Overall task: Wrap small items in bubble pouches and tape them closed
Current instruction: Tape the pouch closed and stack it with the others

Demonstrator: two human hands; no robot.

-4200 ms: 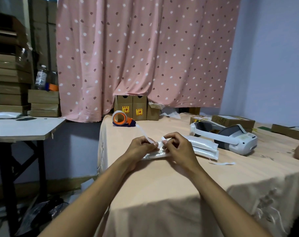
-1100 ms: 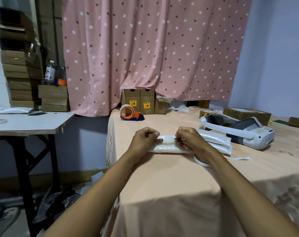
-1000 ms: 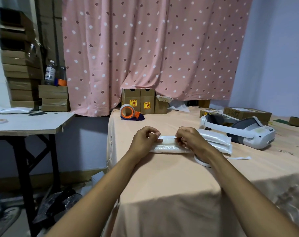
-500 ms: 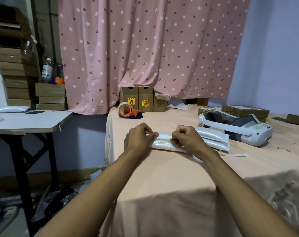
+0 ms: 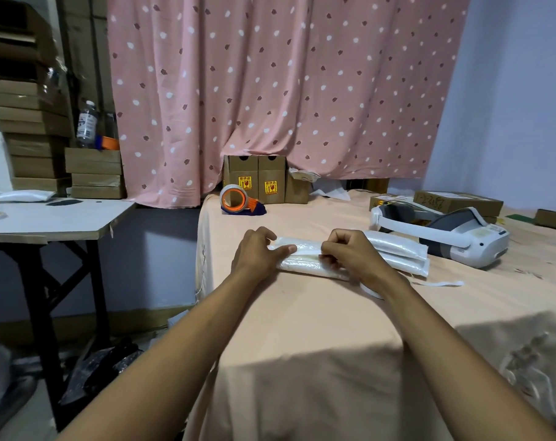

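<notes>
A white bubble pouch [image 5: 303,261], folded into a long roll, lies on the peach tablecloth [image 5: 302,319] in front of me. My left hand [image 5: 257,253] holds its left end, thumb laid along the top. My right hand [image 5: 350,254] pinches the fold near the middle with curled fingers. A stack of more white pouches [image 5: 397,253] lies just right of my right hand. A small white tape roll [image 5: 370,291] peeks out under my right wrist. What is inside the pouch is hidden.
An orange tape dispenser [image 5: 238,200] sits at the table's back left, with small cardboard boxes [image 5: 260,179] behind it. A white headset [image 5: 442,232] and flat boxes [image 5: 458,202] lie at the right. A side table [image 5: 47,218] stands to the left.
Earlier a strip of tape ran from the dispenser to my hands; it no longer does. Since then both hands stay on the pouch, my left thumb now lying flatter along its top.
</notes>
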